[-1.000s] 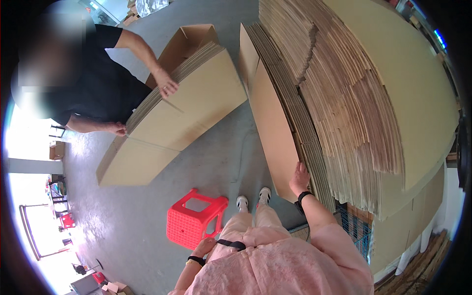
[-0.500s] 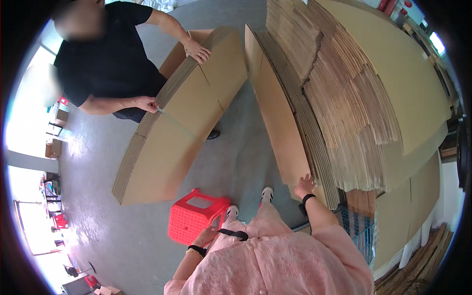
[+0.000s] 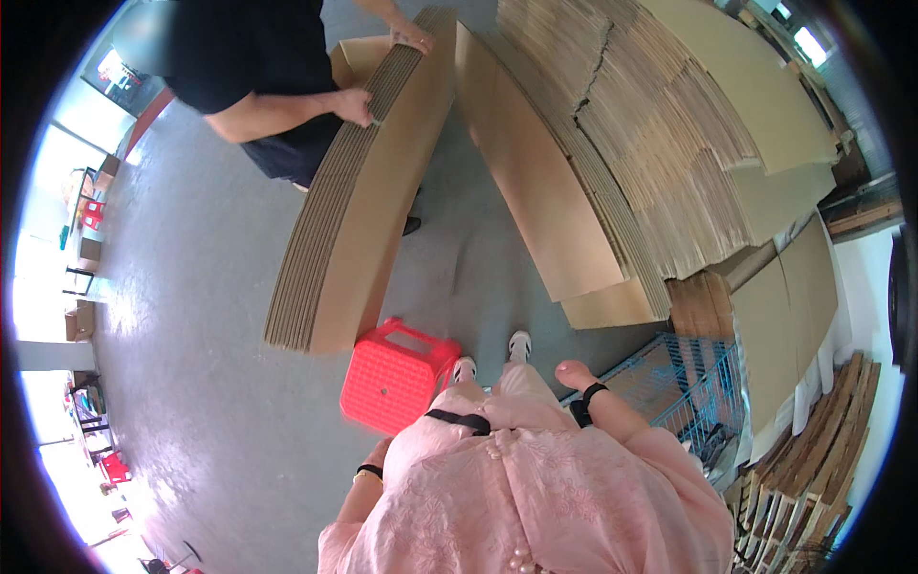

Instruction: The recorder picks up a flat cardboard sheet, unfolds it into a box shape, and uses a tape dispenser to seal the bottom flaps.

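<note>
Cardboard sheets (image 3: 547, 215) slant lengthwise from upper centre to right of centre, lower end above the nearer right hand (image 3: 574, 375), not touching; whether it or the left hand (image 3: 380, 450) grips anything, I cannot tell.

On the grey floor (image 3: 220, 277), a co-worker (image 3: 249, 57) in a black shirt supports a tilted bundle of flat cardboard (image 3: 387, 182) with both hands (image 3: 413, 38), one of them higher along its edge. The lower end of this bundle is just beside a red stool (image 3: 392, 383); if they touch, it cannot be told. The person's left grip (image 3: 380, 451) is partly hidden beside the pink clothing (image 3: 497, 478), near the stool. The right grip (image 3: 577, 376) hangs apart from the cardboard, near a blue wire basket (image 3: 703, 387). Toward the floor's right edge stand large cardboard stacks (image 3: 660, 143).
</note>
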`<control>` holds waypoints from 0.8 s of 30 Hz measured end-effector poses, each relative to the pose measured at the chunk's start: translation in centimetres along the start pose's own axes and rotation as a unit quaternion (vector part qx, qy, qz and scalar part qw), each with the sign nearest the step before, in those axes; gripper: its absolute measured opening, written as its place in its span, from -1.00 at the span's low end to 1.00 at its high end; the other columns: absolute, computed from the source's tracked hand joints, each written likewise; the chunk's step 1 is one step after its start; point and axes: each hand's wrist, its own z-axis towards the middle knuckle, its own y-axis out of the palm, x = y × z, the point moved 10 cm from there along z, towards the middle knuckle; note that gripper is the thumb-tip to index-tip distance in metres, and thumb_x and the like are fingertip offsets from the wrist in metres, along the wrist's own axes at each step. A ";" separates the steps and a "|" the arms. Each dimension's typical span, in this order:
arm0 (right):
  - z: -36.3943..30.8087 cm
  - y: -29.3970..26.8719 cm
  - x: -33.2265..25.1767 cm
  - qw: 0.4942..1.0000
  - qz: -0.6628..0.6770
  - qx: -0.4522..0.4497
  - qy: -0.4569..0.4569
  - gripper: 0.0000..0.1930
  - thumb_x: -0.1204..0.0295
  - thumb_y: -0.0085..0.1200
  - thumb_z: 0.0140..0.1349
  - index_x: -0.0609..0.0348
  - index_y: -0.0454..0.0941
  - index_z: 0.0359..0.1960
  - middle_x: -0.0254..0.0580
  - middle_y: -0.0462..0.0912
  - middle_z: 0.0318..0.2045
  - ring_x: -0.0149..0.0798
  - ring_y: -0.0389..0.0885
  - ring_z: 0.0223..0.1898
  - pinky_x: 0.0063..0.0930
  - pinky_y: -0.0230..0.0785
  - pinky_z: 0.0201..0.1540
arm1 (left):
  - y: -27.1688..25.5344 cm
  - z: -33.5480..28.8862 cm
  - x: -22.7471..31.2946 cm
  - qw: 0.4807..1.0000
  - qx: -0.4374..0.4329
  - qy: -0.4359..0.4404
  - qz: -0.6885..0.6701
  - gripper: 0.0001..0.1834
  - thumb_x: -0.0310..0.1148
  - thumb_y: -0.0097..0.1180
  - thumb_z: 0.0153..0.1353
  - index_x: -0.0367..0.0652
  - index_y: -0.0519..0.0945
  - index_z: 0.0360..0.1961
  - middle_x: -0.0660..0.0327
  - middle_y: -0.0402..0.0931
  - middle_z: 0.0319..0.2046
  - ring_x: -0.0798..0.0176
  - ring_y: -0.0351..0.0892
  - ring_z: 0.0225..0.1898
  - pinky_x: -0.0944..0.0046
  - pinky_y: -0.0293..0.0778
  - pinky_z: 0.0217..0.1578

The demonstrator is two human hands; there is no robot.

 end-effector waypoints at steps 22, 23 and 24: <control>-8.3 9.2 -9.1 0.985 0.111 -0.052 -0.120 -0.68 0.17 0.02 0.24 0.11 0.66 -0.16 0.04 0.70 -0.21 0.08 0.65 -0.12 -0.13 0.50 -0.07 | 1.9 -5.5 -5.3 0.989 0.077 0.080 0.098 -0.73 -0.20 -0.02 0.22 -0.06 0.68 -0.29 0.03 0.66 -0.25 0.02 0.63 -0.15 0.02 0.52 -0.12; -8.2 9.5 -9.2 0.985 0.112 -0.051 -0.125 -0.68 0.17 0.02 0.24 0.11 0.66 -0.16 0.04 0.70 -0.21 0.08 0.65 -0.12 -0.13 0.50 -0.07 | 2.2 -5.7 -5.9 0.988 0.083 0.083 0.101 -0.73 -0.20 -0.02 0.22 -0.05 0.68 -0.29 0.03 0.66 -0.26 0.03 0.63 -0.15 0.02 0.52 -0.12; -8.2 9.9 -8.8 0.986 0.116 -0.054 -0.105 -0.67 0.16 0.03 0.24 0.10 0.65 -0.15 0.02 0.70 -0.20 0.06 0.66 -0.12 -0.15 0.50 -0.06 | 2.2 -6.2 -6.4 0.987 0.088 0.086 0.104 -0.73 -0.20 -0.02 0.22 -0.05 0.68 -0.30 0.03 0.66 -0.26 0.03 0.63 -0.16 0.02 0.52 -0.13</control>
